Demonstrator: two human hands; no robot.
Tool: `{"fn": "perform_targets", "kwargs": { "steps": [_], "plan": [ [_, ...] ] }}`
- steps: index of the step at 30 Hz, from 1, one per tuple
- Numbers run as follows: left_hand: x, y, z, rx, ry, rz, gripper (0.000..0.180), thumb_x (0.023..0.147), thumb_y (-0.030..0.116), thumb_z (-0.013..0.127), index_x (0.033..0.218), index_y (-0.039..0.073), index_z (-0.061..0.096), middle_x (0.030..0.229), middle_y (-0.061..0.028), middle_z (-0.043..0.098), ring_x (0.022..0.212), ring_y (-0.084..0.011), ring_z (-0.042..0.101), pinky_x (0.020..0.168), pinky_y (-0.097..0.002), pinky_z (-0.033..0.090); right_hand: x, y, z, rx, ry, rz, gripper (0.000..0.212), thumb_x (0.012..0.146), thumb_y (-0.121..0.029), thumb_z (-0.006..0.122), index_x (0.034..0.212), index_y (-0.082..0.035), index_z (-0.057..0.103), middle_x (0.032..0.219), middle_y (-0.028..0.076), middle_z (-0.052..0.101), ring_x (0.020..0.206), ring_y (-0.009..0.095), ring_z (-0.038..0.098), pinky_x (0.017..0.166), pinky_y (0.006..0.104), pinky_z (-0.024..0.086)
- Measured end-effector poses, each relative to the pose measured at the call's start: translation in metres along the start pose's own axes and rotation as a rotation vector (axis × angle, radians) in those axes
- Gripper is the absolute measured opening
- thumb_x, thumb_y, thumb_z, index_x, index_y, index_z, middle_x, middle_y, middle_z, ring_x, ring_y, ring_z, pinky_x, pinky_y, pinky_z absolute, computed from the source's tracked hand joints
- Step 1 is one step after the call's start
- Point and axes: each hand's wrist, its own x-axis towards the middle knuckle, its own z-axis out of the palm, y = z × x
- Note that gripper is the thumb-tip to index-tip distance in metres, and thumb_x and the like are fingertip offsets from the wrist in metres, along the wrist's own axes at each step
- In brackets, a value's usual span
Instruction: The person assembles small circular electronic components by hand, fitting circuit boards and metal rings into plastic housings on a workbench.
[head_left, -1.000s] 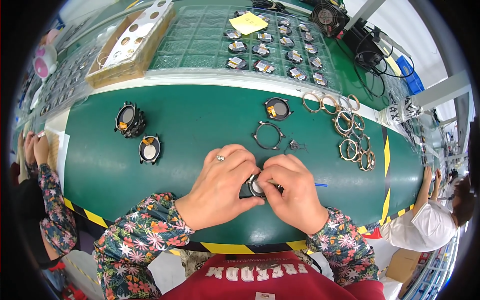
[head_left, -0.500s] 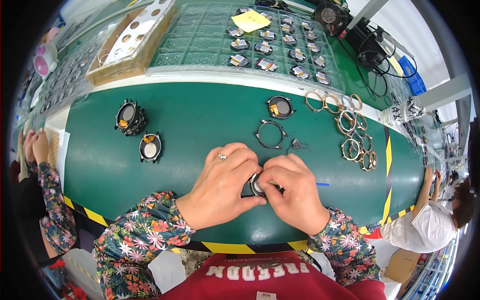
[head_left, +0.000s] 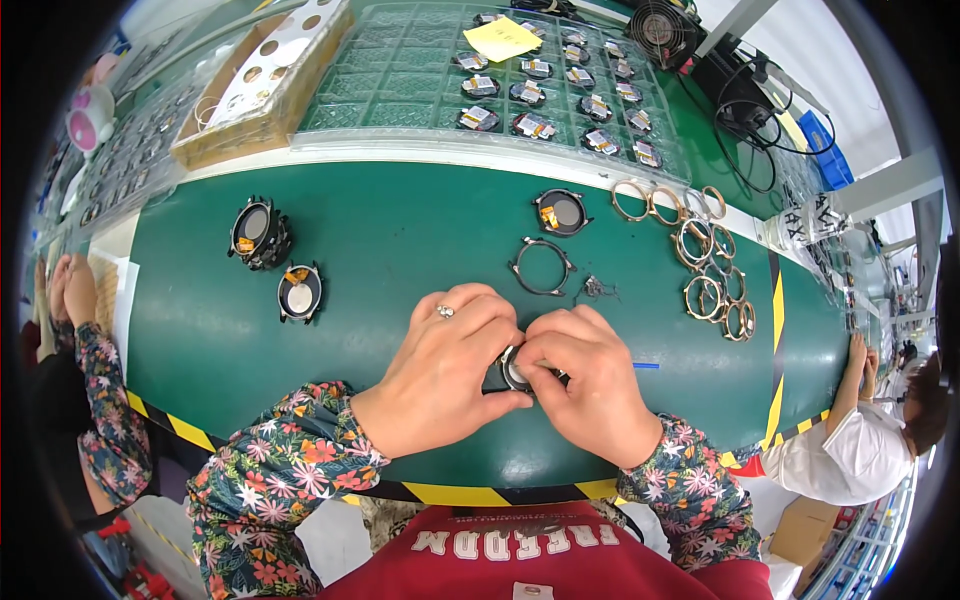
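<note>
Near the front of the green table, both hands are closed about a small round watch case (head_left: 513, 372) with a pale disc inside. My left hand (head_left: 445, 365) grips its left side between thumb and fingers. My right hand (head_left: 590, 385) pinches at its right edge, fingertips pressed over the disc; whether they hold another small part is hidden. A thin blue stick (head_left: 646, 366) shows just right of my right hand; I cannot tell if the hand touches it. Beyond my hands are a bare black watch ring (head_left: 542, 268) and a watch case with an orange flex strip (head_left: 562, 213).
At left stand stacked watch cases (head_left: 260, 235) and a single one (head_left: 300, 293). Several metal rings (head_left: 705, 300) lie at right, near black scraps (head_left: 597, 289). A clear tray (head_left: 400, 125) of round parts and a cardboard box (head_left: 240, 140) line the back. Co-workers sit either side.
Both hands hold nearly the same place and grip on the watch case. The hands of the co-worker at the far left have shifted slightly.
</note>
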Motion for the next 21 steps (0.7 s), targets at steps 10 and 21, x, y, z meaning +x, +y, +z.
{"fn": "perform_targets", "kwargs": {
  "steps": [10,21],
  "plan": [
    [-0.0005,0.0002,0.0001,-0.008,-0.006,-0.01,0.052,0.061,0.021,0.09,0.103,0.009,0.062,0.112,-0.0062,0.057,0.119,-0.0291,0.053,0.1,-0.0472,0.035,-0.001,0.0005,0.004,0.024,0.055,0.018,0.017,0.071,0.008,0.068,0.081,-0.005,0.064,0.09,0.008,0.065,0.077,0.029,0.057,0.068,0.0365,0.046],
    [-0.0011,-0.0002,-0.0002,-0.012,-0.016,-0.014,0.052,0.061,0.021,0.09,0.103,0.008,0.062,0.113,-0.0063,0.057,0.119,-0.0288,0.053,0.1,-0.0476,0.036,-0.0017,0.0021,0.0006,0.065,0.018,0.029,0.015,0.071,0.007,0.068,0.08,-0.004,0.065,0.09,0.008,0.065,0.078,0.028,0.058,0.07,0.0368,0.047]
  ]
}}
